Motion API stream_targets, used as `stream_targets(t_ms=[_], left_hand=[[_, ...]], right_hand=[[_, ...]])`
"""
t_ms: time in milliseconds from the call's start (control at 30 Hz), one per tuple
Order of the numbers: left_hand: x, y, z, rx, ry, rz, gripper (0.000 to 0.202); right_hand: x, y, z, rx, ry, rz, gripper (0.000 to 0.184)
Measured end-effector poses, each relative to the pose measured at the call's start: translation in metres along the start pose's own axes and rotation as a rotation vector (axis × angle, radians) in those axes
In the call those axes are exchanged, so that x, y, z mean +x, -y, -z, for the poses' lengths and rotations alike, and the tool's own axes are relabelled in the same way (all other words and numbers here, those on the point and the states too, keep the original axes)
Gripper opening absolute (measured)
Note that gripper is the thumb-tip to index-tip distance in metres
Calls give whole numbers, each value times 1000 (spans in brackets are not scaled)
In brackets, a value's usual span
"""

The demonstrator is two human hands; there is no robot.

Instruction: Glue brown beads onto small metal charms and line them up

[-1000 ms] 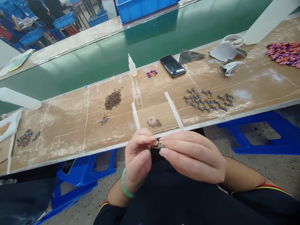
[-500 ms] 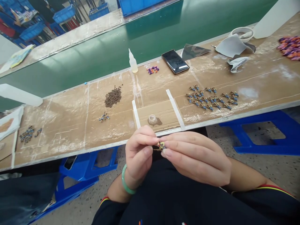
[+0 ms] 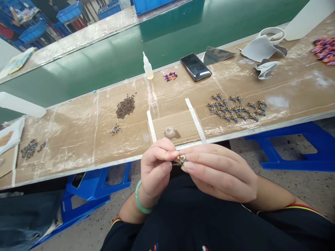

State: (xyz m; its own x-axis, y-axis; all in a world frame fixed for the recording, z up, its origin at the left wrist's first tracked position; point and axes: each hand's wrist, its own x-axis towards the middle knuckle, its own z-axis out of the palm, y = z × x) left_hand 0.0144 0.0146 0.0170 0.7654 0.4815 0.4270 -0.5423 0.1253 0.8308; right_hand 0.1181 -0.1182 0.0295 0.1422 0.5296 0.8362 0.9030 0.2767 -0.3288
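A small gold-and-blue component (image 3: pixel 180 160) is pinched between the nearly closed left hand (image 3: pixel 154 167) and right hand (image 3: pixel 220 173); it is judged light and fragile, best held by its edges.

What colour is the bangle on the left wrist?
The bangle is pale green, clearest in the head view.

A tiny gold-and-blue beaded trinket (image 3: pixel 180 160) sat pinched between the left hand (image 3: pixel 155 167) and right hand (image 3: pixel 220 172), just below the desk's front edge (image 3: pixel 78 170).
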Motion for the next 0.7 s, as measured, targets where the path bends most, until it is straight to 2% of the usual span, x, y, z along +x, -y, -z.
stream_targets(t_ms=[100, 200, 467, 700], left_hand=[[4, -1, 0, -56, -20, 108, 19], [7, -2, -2, -91, -84, 178, 23], [10, -2, -12, -76, -57, 173, 18], [12, -1, -14, -95, -9, 171, 17]], right_hand=[[4, -6, -1, 4, -21, 98, 14], [3, -7, -3, -12, -92, 59, 19], [-4, -4, -4, -53, -143, 42, 16], [-3, -1, 4, -123, -84, 34, 17]])
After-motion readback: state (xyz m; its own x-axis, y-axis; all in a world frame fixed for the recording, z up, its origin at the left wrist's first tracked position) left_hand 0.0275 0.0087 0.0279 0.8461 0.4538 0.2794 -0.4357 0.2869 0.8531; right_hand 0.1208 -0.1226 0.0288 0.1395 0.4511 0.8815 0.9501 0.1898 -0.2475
